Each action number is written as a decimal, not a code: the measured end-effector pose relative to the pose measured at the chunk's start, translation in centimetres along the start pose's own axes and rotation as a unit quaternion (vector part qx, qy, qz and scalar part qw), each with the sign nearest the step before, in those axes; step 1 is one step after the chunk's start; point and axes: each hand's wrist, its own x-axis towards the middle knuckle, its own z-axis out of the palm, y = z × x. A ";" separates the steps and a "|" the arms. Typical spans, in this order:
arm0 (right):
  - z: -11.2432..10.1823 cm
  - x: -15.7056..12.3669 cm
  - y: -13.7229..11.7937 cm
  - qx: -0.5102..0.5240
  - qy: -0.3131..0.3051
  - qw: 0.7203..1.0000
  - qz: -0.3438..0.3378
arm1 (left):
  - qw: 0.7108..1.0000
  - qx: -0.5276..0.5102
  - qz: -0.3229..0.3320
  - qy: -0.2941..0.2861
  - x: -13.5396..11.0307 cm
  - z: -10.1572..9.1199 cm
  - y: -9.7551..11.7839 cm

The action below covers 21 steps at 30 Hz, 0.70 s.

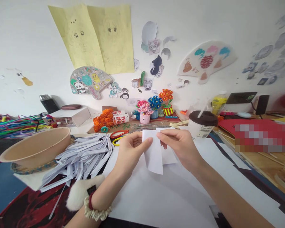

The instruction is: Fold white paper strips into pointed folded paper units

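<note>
Reference item: lidded drink cup (201,129), standing upright. The workpiece, a folded white paper strip (154,156), is held raised to the cup's left and on the person's side of it. Left hand (132,147): thumb laid on the strip's near face, fingers behind, pinching it. Right hand (179,142): thumb and forefinger pinching at the strip's upper right edge; from where I stand, I cannot tell whether the flap (169,156) behind belongs to the same piece. Large white sheets (161,199) lie in front of the cup, below both hands. Well left of the cup are a heap of narrow paper pieces (85,155) and, farther left, a beige bowl (38,155). Potted craft flowers (144,110) stand left of and behind the cup.
</note>
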 end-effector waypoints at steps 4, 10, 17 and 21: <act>0.0 -0.2 0.0 -0.013 -0.002 1.000 -0.004 | 0.998 0.040 0.035 0.019 0.2 -0.4 0.4; -0.1 -0.3 -0.1 -0.039 0.006 0.999 -0.026 | 0.994 0.074 0.071 0.043 0.3 -0.9 0.5; 0.0 -0.4 0.0 -0.030 -0.002 0.999 -0.034 | 0.985 0.134 0.091 0.058 0.2 -0.9 0.3; -0.1 -0.3 0.2 -0.031 0.015 0.999 -0.035 | 0.991 0.114 0.064 0.042 0.2 -0.6 0.3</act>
